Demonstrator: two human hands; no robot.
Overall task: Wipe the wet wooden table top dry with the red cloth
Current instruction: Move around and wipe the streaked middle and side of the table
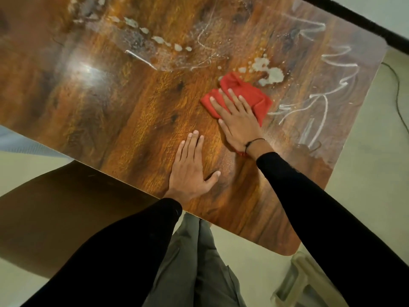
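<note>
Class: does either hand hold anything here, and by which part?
Nothing is gripped. The right hand presses flat on the red cloth's near half; the left hand rests flat on bare table top.

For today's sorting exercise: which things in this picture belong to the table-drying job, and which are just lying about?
Part of the job:
red cloth
wet wooden table top
water puddles
right hand pressing the cloth
left hand flat on the table

Just lying about:
black cable on the floor
chair

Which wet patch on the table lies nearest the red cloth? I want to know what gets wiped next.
The blotchy puddle just beyond the red cloth, at its far edge under the right hand. The droplet trail and the streaks lie farther off.
</note>
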